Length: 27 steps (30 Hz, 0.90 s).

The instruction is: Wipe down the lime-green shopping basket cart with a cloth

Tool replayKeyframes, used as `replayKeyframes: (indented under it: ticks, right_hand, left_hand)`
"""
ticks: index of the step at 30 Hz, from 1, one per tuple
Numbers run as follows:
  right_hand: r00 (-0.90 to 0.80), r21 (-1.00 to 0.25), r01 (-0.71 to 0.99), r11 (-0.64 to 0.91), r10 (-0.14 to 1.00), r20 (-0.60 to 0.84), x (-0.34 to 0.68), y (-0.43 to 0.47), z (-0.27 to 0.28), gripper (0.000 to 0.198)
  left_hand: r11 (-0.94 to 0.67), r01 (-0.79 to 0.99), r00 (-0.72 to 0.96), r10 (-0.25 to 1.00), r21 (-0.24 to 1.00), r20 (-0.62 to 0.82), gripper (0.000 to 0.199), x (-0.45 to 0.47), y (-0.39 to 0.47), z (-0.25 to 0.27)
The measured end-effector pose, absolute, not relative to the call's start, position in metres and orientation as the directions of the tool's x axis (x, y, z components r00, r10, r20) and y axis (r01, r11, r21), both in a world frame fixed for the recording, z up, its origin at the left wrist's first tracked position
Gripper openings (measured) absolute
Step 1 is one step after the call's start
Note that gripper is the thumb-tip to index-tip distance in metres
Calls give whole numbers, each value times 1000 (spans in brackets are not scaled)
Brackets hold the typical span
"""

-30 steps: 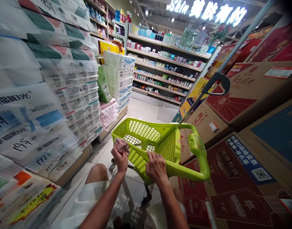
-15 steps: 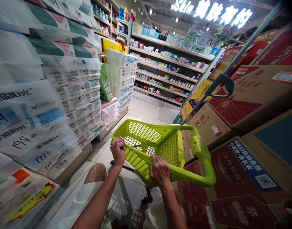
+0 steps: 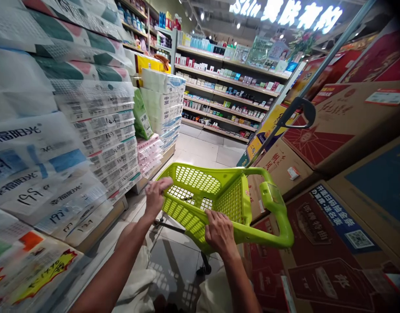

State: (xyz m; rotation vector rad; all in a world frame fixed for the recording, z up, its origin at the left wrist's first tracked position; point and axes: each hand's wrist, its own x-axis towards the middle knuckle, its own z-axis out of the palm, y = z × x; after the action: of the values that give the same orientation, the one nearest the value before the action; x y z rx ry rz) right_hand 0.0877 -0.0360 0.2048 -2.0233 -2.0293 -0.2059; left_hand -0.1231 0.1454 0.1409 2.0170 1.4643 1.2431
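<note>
- At the green cart's end corner, away from its handle, head view: the person's left hand hangs, smeared by motion, its grip clamped on a bunched pinkish cloth. Whether the cloth touches the rim cannot be told through the blur.
- Since half a second ago, the left hand and cloth have shifted round that corner toward the cart's far side; a second ago the cloth was at the near rim.
- The left forearm, nearer than the cart, now partly covers the bare knee, which showed more fully in both earlier pictures.
- On the cart's near rim, closer to the handle end, the right hand keeps its hold: fingers hooked over the top edge, back of the hand upward, grip clamped on the rim as before.
- The cart itself stands upright on the tiled floor, almost exactly where it was.
- Left of the cart rise stacked paper packs; right of it, printed cartons; beyond it, shelves of small boxes; higher than its handle, a dark pole handle. These match the earlier pictures.
</note>
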Motion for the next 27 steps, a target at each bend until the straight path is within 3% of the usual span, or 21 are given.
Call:
replayKeyframes:
  ticks: [2, 5, 9, 12, 16, 20, 24, 27]
  right_hand:
    - [29, -68, 998, -6, 940, 339, 90, -41, 207, 51]
    - [115, -52, 993, -103, 916, 384, 101, -51, 213, 51]
    - [210, -11, 974, -226, 881, 424, 126, -69, 224, 48]
    - [227, 6, 967, -253, 878, 422, 142, -82, 224, 45]
    - [175, -49, 984, -171, 879, 443, 158, -92, 218, 49]
    - [156, -94, 987, -127, 875, 457, 178, -100, 221, 55]
    - [271, -109, 962, -252, 805, 528, 207, -113, 229, 58]
    - [293, -90, 951, -297, 764, 574, 225, -124, 227, 58]
  left_hand:
    - [-369, 579, 24, 899, 727, 437, 47, -117, 135, 138]
    - [-482, 463, 251, 876, 744, 412, 48, -103, 116, 138]
    - [-353, 541, 103, 928, 763, 357, 44, -77, 92, 148]
    - [-562, 382, 407, 815, 734, 412, 54, -50, 73, 154]
    - [-526, 444, 300, 850, 725, 433, 53, -16, 50, 161]
    - [-675, 288, 538, 701, 679, 468, 70, 4, 33, 168]
    - [-608, 323, 508, 758, 725, 408, 65, 23, 17, 179]
    - [-682, 214, 645, 636, 699, 424, 71, 53, -3, 192]
